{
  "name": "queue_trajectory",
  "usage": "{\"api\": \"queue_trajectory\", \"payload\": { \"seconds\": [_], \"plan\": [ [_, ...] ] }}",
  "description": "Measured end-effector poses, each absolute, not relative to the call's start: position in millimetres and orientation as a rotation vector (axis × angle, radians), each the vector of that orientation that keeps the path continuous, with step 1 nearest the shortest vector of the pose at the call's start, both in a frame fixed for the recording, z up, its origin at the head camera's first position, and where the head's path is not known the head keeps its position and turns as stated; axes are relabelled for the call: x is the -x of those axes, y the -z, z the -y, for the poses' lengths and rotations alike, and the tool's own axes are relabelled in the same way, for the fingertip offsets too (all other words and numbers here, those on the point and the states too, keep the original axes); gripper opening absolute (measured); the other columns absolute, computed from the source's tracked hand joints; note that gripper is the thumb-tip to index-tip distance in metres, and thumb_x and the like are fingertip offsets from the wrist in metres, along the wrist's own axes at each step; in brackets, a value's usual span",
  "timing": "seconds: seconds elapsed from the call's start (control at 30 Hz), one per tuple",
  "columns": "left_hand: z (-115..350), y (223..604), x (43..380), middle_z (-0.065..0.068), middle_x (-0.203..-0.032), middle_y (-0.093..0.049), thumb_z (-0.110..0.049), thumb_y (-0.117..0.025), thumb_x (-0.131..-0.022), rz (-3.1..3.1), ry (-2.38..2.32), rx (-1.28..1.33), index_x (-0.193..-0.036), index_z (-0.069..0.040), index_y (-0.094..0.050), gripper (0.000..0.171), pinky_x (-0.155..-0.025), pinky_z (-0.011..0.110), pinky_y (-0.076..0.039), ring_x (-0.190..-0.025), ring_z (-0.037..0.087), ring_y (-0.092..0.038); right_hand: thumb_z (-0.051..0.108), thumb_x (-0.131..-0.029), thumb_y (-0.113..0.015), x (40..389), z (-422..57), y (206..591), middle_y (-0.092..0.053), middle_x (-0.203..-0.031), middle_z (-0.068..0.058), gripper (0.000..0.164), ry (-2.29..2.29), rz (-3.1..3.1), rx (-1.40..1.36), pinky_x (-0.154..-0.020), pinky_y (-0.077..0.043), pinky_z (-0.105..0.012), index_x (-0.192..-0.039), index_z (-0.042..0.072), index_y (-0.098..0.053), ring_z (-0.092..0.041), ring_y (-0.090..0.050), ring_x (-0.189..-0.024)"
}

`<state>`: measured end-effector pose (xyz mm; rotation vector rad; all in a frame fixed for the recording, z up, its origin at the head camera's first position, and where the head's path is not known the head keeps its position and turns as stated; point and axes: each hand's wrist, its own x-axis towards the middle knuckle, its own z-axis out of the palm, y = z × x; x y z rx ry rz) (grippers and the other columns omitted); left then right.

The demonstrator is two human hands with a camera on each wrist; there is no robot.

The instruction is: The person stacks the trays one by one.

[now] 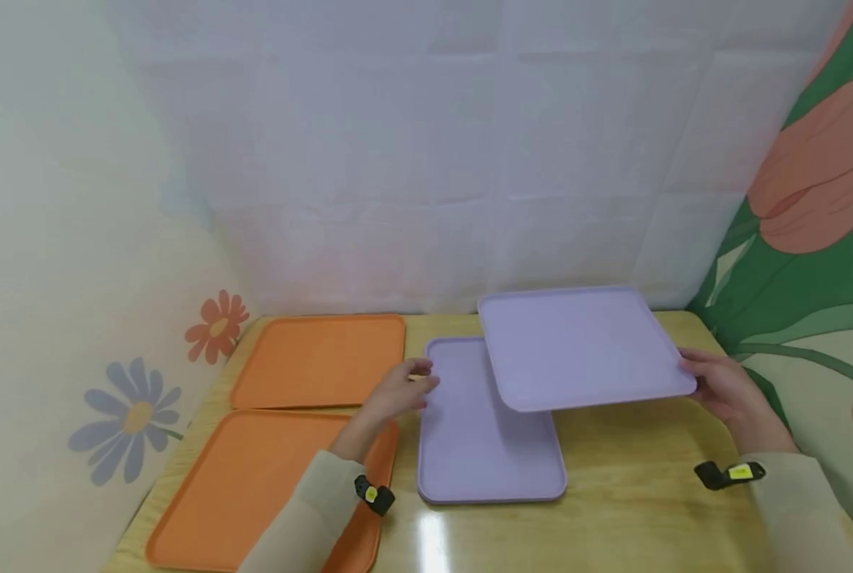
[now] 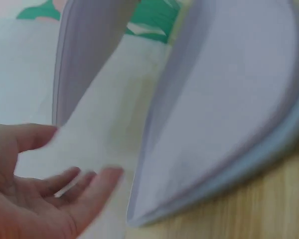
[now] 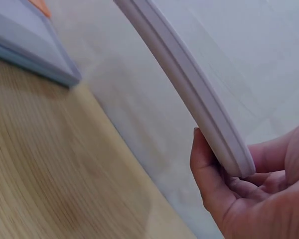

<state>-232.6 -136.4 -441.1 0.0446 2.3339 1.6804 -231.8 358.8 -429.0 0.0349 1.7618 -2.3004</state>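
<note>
My right hand (image 1: 729, 391) grips a lavender tray (image 1: 584, 346) by its right edge and holds it raised and slightly tilted above the table. In the right wrist view the thumb and fingers of the right hand (image 3: 259, 194) pinch the tray's rim (image 3: 209, 109) from both sides. Below and to the left lies another lavender tray (image 1: 487, 454), partly covered from sight by the raised one. Beside its left edge hovers my left hand (image 1: 399, 388), fingers apart and holding nothing. The left wrist view shows a bluish layer (image 2: 269, 152) beneath the lying tray (image 2: 229, 89).
Two orange trays lie on the left of the wooden table (image 1: 634, 493), one at the back (image 1: 319, 362) and one in front (image 1: 255, 477). White cloth (image 1: 398, 159) hangs behind the table. Flower-patterned panels (image 1: 813, 175) stand at both sides.
</note>
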Motion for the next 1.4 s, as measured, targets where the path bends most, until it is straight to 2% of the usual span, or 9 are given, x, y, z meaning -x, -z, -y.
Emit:
{"api": "queue_trajectory", "payload": {
  "seconds": [0.2,0.4,0.5,0.6,0.67,0.7,0.83,0.93,1.4],
  "plan": [
    [116.7,431.1,224.2,0.03,-0.147,-0.046,-0.023,-0.059,-0.103,-1.936,-2.083,-0.132,-0.152,0.002,-0.035,0.06,-0.088,0.048,-0.06,-0.122,0.049,-0.058,0.001,-0.104,-0.046,230.7,-335.0,428.0,-0.072,-0.093,0.01,0.044,2.277,-1.804,-0.007,-0.07,-0.059,-0.023,-0.09,0.03,-0.077,-0.007,-0.068,-0.082],
    [110.4,431.1,221.8,0.026,-0.138,-0.052,-0.018,-0.059,-0.101,-1.838,-2.177,-0.066,-0.152,0.001,-0.035,0.059,-0.084,0.051,-0.06,-0.103,0.033,-0.068,0.003,-0.103,-0.05,232.9,-315.3,428.6,-0.071,-0.094,0.011,0.037,2.2,-1.89,0.007,-0.071,-0.059,-0.023,-0.095,0.029,-0.075,-0.007,-0.067,-0.083],
    [111.0,433.2,220.7,0.024,-0.132,-0.055,-0.01,-0.062,-0.097,-1.851,-2.186,-0.023,-0.151,0.001,-0.036,0.06,-0.08,0.05,-0.062,-0.097,0.026,-0.067,0.005,-0.103,-0.052,235.1,-307.7,431.0,-0.07,-0.095,0.012,0.028,2.149,-1.951,0.0,-0.073,-0.059,-0.024,-0.12,0.014,-0.072,-0.007,-0.067,-0.085],
    [112.0,436.4,218.9,0.023,-0.128,-0.056,-0.001,-0.062,-0.094,-1.86,-2.205,-0.003,-0.15,0.004,-0.035,0.062,-0.074,0.048,-0.063,-0.094,0.024,-0.066,0.009,-0.104,-0.052,237.6,-299.9,433.7,-0.067,-0.097,0.014,0.044,2.104,-2.018,-0.026,-0.075,-0.059,-0.025,-0.144,-0.01,-0.048,-0.005,-0.066,-0.088],
    [112.8,439.0,217.5,0.022,-0.125,-0.056,0.002,-0.061,-0.093,-1.854,-2.227,0.012,-0.15,0.004,-0.034,0.063,-0.07,0.045,-0.063,-0.092,0.023,-0.066,0.013,-0.105,-0.051,239.0,-294.4,434.8,-0.066,-0.098,0.015,0.056,2.105,-2.031,-0.047,-0.077,-0.058,-0.025,-0.149,-0.016,-0.032,-0.004,-0.065,-0.09],
    [113.3,440.4,216.7,0.022,-0.124,-0.056,0.004,-0.061,-0.092,-1.849,-2.238,0.02,-0.15,0.005,-0.034,0.064,-0.068,0.043,-0.063,-0.091,0.023,-0.066,0.015,-0.106,-0.052,239.4,-292.2,434.9,-0.066,-0.098,0.015,0.053,2.126,-2.013,-0.062,-0.078,-0.057,-0.024,-0.15,-0.012,-0.037,-0.004,-0.065,-0.091],
    [115.4,445.4,213.7,0.017,-0.117,-0.057,0.008,-0.059,-0.091,-1.799,-2.313,0.071,-0.149,0.006,-0.032,0.064,-0.061,0.037,-0.062,-0.088,0.021,-0.065,0.02,-0.105,-0.054,238.3,-282.7,433.0,-0.068,-0.099,0.011,0.024,2.385,-1.707,-0.142,-0.079,-0.055,-0.023,-0.123,0.013,-0.069,-0.005,-0.063,-0.092],
    [116.6,447.3,210.8,0.013,-0.113,-0.057,0.01,-0.058,-0.091,-1.762,-2.373,0.102,-0.15,0.005,-0.031,0.065,-0.059,0.034,-0.061,-0.086,0.019,-0.065,0.02,-0.106,-0.053,231.8,-270.4,431.6,-0.07,-0.098,0.005,0.023,2.602,-1.407,-0.206,-0.081,-0.057,-0.025,-0.097,0.017,-0.074,-0.008,-0.064,-0.092],
    [107.9,447.4,196.1,0.009,-0.114,-0.052,0.01,-0.056,-0.09,-1.719,-2.547,0.184,-0.147,0.003,-0.027,0.064,-0.056,0.029,-0.058,-0.084,0.015,-0.063,0.012,-0.107,-0.046,186.3,-168.4,441.6,-0.069,-0.091,0.0,0.014,2.772,-1.294,-0.403,-0.085,-0.06,-0.03,-0.099,0.011,-0.057,-0.014,-0.07,-0.087]
  ]
}}
